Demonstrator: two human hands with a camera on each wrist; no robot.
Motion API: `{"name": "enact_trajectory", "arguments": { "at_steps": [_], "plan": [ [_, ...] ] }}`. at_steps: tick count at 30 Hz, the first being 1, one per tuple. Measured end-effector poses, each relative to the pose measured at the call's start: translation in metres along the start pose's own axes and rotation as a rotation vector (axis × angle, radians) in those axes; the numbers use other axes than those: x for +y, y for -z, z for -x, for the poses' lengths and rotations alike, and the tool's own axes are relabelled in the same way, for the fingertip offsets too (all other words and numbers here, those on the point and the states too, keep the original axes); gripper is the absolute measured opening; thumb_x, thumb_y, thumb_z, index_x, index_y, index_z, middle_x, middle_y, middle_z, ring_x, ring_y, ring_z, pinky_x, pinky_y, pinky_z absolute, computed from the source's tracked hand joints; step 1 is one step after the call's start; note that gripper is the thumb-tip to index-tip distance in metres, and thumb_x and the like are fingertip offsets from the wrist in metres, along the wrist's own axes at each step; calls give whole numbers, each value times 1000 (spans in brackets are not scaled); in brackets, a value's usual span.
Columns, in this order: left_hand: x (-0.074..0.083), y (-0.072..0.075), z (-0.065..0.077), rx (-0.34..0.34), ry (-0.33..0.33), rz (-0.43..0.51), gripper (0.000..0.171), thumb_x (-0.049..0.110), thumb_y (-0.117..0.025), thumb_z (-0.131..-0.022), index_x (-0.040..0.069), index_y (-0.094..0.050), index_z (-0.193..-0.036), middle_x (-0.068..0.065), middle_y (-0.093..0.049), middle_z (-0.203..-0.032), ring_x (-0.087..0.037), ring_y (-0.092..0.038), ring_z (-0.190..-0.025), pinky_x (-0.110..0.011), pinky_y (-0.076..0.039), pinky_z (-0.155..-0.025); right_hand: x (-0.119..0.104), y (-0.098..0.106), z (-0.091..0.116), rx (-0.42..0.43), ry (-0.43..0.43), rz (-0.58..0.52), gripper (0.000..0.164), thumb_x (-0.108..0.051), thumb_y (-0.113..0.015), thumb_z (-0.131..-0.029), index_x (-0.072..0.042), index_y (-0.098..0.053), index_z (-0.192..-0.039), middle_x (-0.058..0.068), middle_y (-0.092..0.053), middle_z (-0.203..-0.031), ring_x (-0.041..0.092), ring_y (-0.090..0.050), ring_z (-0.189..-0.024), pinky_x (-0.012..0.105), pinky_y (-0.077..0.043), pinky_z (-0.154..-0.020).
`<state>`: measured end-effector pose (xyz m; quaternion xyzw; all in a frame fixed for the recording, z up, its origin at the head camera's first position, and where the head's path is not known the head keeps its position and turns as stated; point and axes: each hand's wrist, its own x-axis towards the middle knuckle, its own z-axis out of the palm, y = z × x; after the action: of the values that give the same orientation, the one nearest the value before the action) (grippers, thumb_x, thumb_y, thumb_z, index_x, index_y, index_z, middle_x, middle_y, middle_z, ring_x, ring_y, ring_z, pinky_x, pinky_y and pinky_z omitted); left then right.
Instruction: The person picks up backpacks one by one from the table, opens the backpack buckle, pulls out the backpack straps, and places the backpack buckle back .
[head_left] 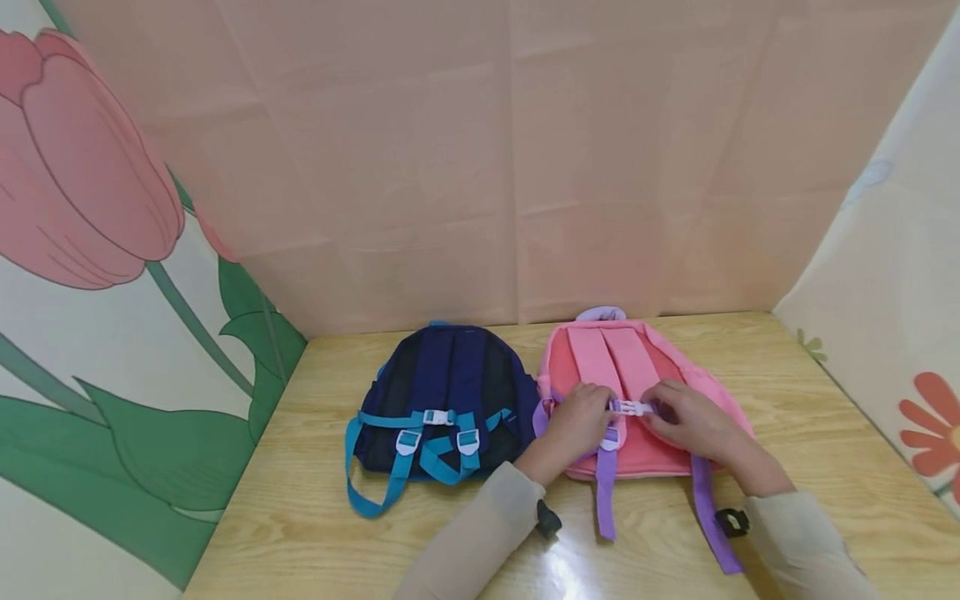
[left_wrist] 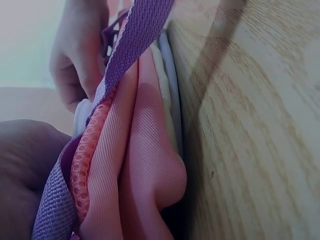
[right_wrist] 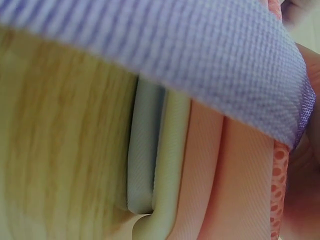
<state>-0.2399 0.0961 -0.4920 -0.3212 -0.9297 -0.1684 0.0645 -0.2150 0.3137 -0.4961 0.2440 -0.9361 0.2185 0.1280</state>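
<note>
A pink backpack (head_left: 660,457) lies on the table with its shoulder straps facing up. Over its middle, my left hand (head_left: 581,423) pinches the left end of a pale plastic buckle (head_left: 632,407). The fingers of my right hand (head_left: 693,421) pinch the buckle's right end, so it spans the short gap between both hands. Purple webbing (head_left: 606,496) hangs from the backpack toward me and partly covers the hands in the wrist views. In the left wrist view, the pink fabric side (left_wrist: 150,135) stands beside the left hand (left_wrist: 25,175).
Left of the pink backpack lies a navy backpack (head_left: 431,371), with blue straps and a white chest buckle (head_left: 437,417) joined across it. The wooden table (head_left: 285,517) ends at a pinkish backdrop (head_left: 420,192). Flower-printed panels (head_left: 112,167) flank both sides.
</note>
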Motion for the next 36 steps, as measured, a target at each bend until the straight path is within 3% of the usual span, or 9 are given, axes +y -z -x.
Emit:
{"name": "enact_trajectory", "arguments": {
  "at_steps": [8, 16, 24, 31, 36],
  "plan": [
    [0, -1, -1, -9, 17, 13, 14, 27, -66, -100, 19, -68, -111, 10, -66, -99, -7, -55, -92, -15, -41, -79, 1, 1, 0, -26, -1, -7, 20, -7, -80, -83, -10, -71, -100, -6, -60, -90, 9, -52, -79, 28, -48, -68],
    [-2, -4, 0, 11, 40, 82, 14, 29, -68, -99, 21, -68, -110, 12, -65, -100, -4, -53, -93, -13, -42, -79, -2, 4, -1, -75, -27, 18, 22, -13, -81, -85, -10, -74, -106, -1, -67, -100, 14, -60, -90, 41, -55, -80],
    [-4, -2, 1, 32, 23, 86, 16, 31, -69, -97, 22, -67, -111, 13, -65, -101, -3, -53, -94, -13, -43, -80, -9, 5, -7, 7, 53, 14, 30, -10, -84, -81, -6, -73, -108, -1, -67, -95, 15, -63, -85, 38, -56, -75],
    [-3, 1, 2, 24, 25, 104, 17, 30, -70, -97, 22, -67, -112, 12, -65, -102, -3, -53, -95, -13, -43, -82, -17, 5, -11, -25, 19, -16, 30, -8, -81, -84, -3, -72, -111, 3, -68, -100, 20, -66, -91, 44, -57, -80],
    [-3, 0, 2, 12, 30, 117, 18, 31, -69, -98, 21, -67, -113, 12, -65, -103, -4, -53, -96, -14, -43, -83, -16, 1, -13, -12, 40, -25, 28, -8, -81, -83, -3, -72, -109, 3, -68, -98, 21, -65, -91, 44, -56, -80]
  ]
}}
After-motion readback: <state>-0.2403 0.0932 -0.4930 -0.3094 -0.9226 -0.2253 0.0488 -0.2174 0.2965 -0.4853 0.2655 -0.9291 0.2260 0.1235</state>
